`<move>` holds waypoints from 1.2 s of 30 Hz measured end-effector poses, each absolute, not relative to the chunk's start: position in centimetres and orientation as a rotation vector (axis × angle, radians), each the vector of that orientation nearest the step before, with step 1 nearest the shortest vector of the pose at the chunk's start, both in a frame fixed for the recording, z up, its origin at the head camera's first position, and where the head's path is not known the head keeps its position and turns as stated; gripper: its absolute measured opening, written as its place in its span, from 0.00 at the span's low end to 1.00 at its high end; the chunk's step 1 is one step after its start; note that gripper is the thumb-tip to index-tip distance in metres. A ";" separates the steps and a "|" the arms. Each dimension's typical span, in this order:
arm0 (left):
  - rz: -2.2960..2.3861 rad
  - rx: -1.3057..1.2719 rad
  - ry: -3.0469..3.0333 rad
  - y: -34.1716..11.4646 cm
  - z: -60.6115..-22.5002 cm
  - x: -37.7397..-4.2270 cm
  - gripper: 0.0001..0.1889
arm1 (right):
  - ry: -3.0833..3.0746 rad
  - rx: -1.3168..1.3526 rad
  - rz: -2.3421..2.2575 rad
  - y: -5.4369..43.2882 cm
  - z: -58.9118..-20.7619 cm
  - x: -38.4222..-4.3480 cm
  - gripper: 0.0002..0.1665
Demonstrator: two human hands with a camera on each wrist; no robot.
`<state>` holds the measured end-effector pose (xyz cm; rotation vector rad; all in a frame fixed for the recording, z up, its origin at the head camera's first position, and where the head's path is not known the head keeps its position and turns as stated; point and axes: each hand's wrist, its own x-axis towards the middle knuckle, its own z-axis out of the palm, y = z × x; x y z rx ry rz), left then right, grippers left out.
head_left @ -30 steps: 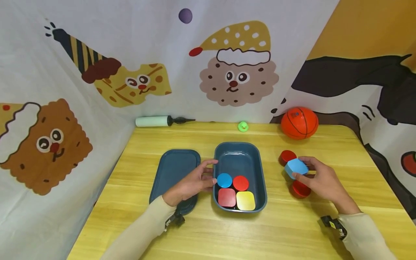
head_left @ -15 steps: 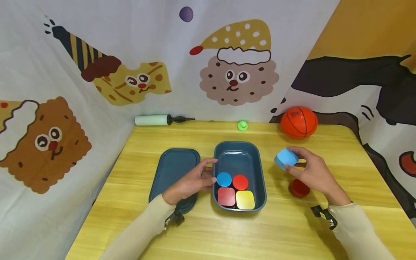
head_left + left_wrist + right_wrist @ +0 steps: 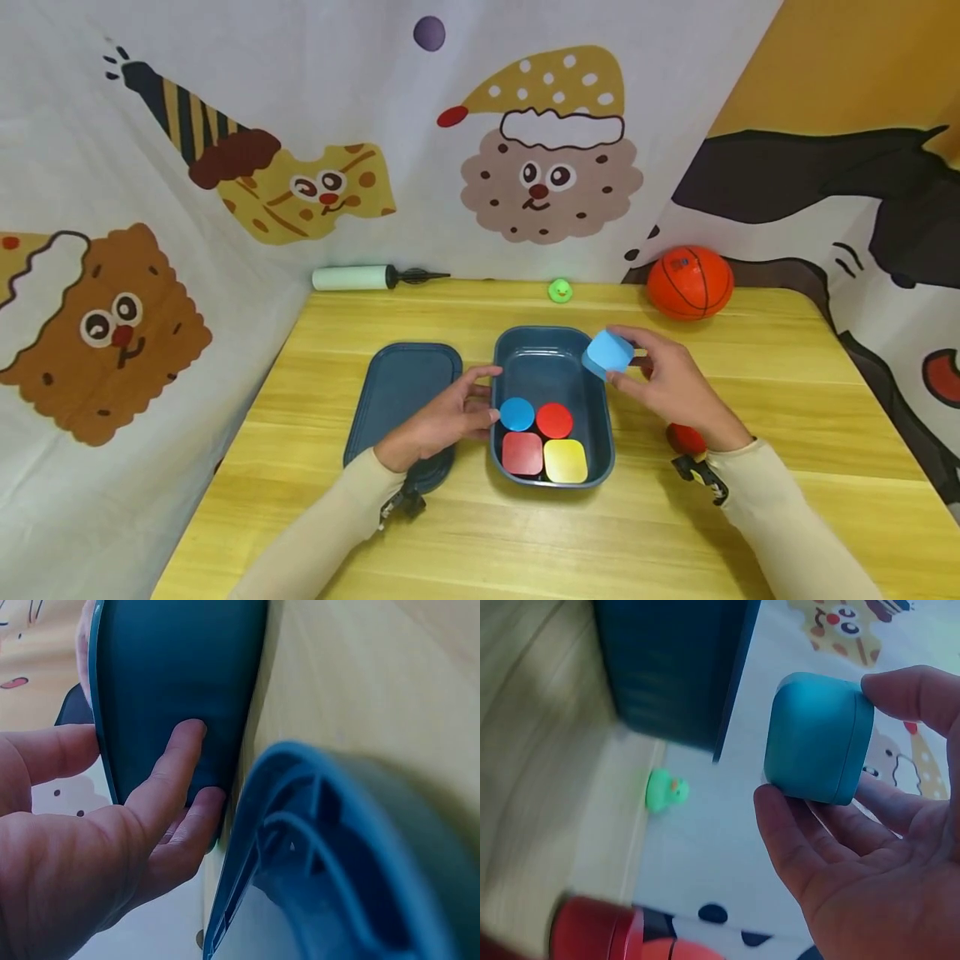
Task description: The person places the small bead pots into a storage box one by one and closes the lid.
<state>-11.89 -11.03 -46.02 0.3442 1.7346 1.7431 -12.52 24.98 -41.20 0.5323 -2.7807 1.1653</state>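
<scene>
Your right hand [image 3: 671, 379] holds a blue rounded-square box [image 3: 609, 353], thumb and fingers gripping it on opposite sides. It is raised over the far right part of the dark blue container's rim; the right wrist view shows a gap between the box and the container [image 3: 543, 379], and a seam running round the box near one face.

Your left hand [image 3: 442, 421] grips nothing: its fingers lie fairly straight against the container's left wall, with one digit at the rim.

Inside the container, the near half carries four pieces in two rows. A blue round piece [image 3: 517, 414] sits left of a red round piece [image 3: 555, 421]; nearer you, a dull red rounded-square piece [image 3: 522, 453] sits left of a yellow rounded-square piece [image 3: 566, 461].

A dark blue lid [image 3: 405, 383] lies on the wooden surface [image 3: 480, 542] to the left, partly hidden under your left hand and wrist. To the right, your right hand and wrist partly cover two red round boxes [image 3: 686, 437].

Along the back edge stand a pale green hand pump [image 3: 352, 278] lying on its side, a green toy duck [image 3: 560, 290] and an orange basketball [image 3: 690, 283], before a printed cloth [image 3: 405, 100].
</scene>
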 end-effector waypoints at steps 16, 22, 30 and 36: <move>1.748 0.320 1.723 -11.2 -45.9 -11.9 0.37 | -2.803 0.714 1.247 19.3 -42.8 -14.8 0.37; 1.750 0.327 1.705 -11.2 -45.8 -12.0 0.38 | -2.807 0.824 1.207 17.6 -43.5 -15.4 0.36; 1.728 0.334 1.727 -11.0 -45.8 -12.2 0.37 | -2.839 0.955 1.095 15.9 -44.8 -16.1 0.35; 1.714 0.337 1.745 -10.9 -45.9 -12.1 0.37 | -2.850 1.088 1.020 15.5 -45.5 -16.4 0.33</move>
